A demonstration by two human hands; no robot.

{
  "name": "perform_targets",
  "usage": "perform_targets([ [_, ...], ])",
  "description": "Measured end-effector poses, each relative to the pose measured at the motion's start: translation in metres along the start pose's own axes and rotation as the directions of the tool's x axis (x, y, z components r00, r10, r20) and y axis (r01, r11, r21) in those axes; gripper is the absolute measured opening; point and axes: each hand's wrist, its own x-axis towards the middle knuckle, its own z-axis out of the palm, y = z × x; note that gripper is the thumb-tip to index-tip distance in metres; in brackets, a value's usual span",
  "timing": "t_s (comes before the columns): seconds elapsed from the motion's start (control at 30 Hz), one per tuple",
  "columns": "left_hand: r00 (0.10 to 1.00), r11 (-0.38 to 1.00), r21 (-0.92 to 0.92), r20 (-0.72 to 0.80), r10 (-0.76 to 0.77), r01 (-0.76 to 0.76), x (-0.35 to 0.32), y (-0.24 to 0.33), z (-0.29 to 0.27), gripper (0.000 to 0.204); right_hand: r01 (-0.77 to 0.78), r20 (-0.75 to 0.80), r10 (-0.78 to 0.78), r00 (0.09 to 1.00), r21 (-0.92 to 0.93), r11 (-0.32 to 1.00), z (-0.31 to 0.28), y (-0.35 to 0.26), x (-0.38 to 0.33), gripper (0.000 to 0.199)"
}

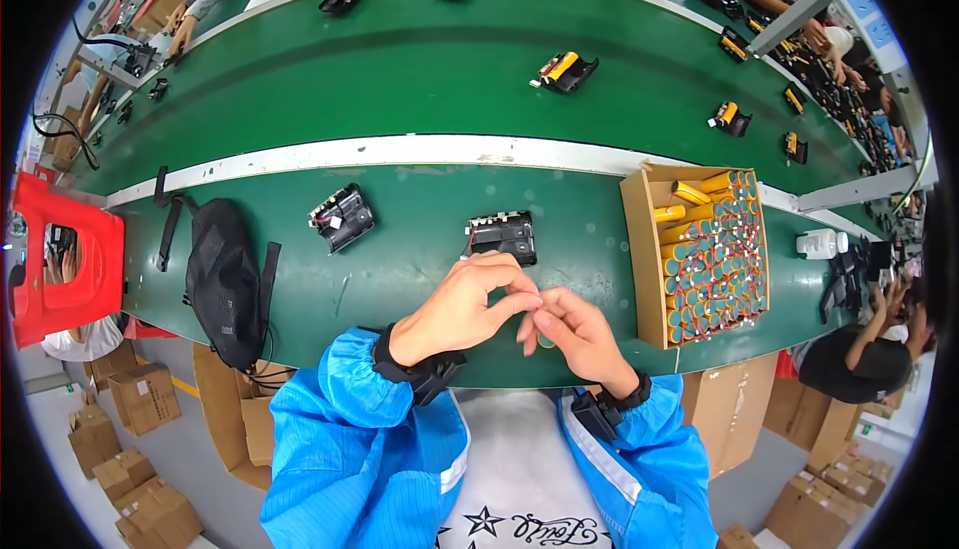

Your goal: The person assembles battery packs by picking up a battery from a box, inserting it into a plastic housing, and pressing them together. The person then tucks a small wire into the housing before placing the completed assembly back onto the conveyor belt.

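My left hand (468, 301) and my right hand (579, 337) meet over the near edge of the green bench, fingertips pinched together. What they pinch is too small or too covered to make out; a small pale rounded edge shows under the right fingers. Just beyond my left hand lies an open black plastic casing (516, 237) with metal contacts along its far edge and a thin red wire at its left. A similar black casing (342, 219), tilted, rests farther left with a white connector on it.
An open cardboard box (647, 279) of yellow cylindrical battery cells with red wires stands to the right. On the left lie a black mesh bag (222, 279) and a red stool (105, 269). Beyond a white rail, a green belt (400, 79) carries casings, including one with a yellow cell (565, 69).
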Motion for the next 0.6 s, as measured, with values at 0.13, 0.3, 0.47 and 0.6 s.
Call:
perform_targets([
  [0.13, 0.998, 0.989, 0.136, -0.011, 0.065, -0.063, -0.002, -0.010, -0.008, 0.017, 0.030, -0.079, -0.032, 0.996, -0.026, 0.999, 0.007, 0.004, 0.009, 0.015],
  [0.3, 0.937, 0.811, 0.585, -0.279, 0.209, -0.007, 0.022, -0.034, -0.022, 0.035, -0.078, -0.166, 0.082, 0.983, 0.035, 0.996, 0.001, 0.013, 0.036, 0.013],
  [0.47, 0.998, 0.678, 0.734, -0.058, -0.014, 0.052, 0.023, -0.056, -0.021, 0.043, -0.147, -0.281, 0.130, 0.951, -0.040, 0.988, 0.014, 0.009, 0.069, 0.011],
  [0.6, 0.994, 0.693, 0.717, -0.110, 0.002, 0.079, 0.019, -0.062, -0.018, 0.040, -0.032, -0.370, -0.175, 0.912, -0.490, 0.871, 0.018, 0.011, 0.081, 0.011],
])
